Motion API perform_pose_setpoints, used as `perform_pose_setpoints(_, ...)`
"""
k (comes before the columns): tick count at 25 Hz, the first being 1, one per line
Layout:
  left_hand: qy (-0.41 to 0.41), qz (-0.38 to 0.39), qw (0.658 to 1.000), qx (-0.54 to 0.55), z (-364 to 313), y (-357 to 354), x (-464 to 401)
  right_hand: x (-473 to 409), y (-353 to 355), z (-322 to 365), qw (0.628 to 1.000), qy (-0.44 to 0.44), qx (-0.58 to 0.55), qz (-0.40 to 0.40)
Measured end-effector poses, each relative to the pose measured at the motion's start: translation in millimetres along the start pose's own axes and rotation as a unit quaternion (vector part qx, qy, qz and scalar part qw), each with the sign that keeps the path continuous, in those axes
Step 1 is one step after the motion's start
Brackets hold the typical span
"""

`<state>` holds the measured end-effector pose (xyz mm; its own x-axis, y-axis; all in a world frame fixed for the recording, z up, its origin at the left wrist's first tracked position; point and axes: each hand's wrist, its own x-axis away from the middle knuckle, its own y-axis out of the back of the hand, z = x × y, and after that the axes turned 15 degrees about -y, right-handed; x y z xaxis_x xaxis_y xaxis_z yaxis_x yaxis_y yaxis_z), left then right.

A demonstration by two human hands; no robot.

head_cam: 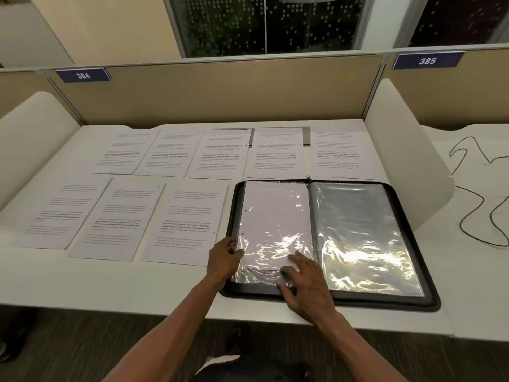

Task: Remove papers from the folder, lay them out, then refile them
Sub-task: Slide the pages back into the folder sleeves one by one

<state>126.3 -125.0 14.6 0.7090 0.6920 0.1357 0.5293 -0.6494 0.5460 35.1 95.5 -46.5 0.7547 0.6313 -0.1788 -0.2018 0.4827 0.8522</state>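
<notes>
The left hand's grip is closed on the outer left edge of a clear plastic sleeve, thumb and fingers pinching it near its lower corner. Just to the right of that grip, the right hand lies flat and open on the same sleeve, fingers spread and pressing its lower part down.

The sleeve belongs to a black zip folder lying open on the white table, and it holds a white sheet with punch holes along its left edge (the side facing up looks blank). The sleeve on the folder's right half, beyond the right hand, is glossy and shows no paper that can be made out.

Left of the gripping hand three printed papers lie side by side, the nearest touching the folder's edge. Beyond the hands, five more papers form a row along the beige partition. All are text-covered and flat.
</notes>
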Motion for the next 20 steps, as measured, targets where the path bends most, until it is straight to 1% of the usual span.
perform_pose_setpoints(2,-0.033,-0.021,0.998,-0.044,-4,-2,3,2,2,-1,1.000,-0.005,0.002,0.019)
perform_pose_setpoints(5,-0.091,-0.032,0.991,-0.094,-4,-2,11,4,4,2,1.000,-0.009,-0.001,0.021)
perform_pose_setpoints(8,-0.131,-0.020,0.972,-0.195,9,2,16,-2,4,8,1.000,-0.014,-0.003,0.008)
perform_pose_setpoints(10,-0.158,-0.009,0.963,-0.217,17,5,18,-8,3,14,1.000,-0.009,-0.010,-0.002)
perform_pose_setpoints(12,-0.182,-0.005,0.960,-0.215,21,7,16,-18,1,24,1.000,-0.007,-0.020,-0.001)
perform_pose_setpoints(16,-0.201,-0.033,0.966,-0.158,37,21,9,-35,-3,53,0.999,-0.012,-0.033,-0.027)
perform_pose_setpoints(20,-0.204,-0.058,0.970,-0.115,61,60,-12,-61,-18,90,0.998,-0.025,-0.040,-0.028)
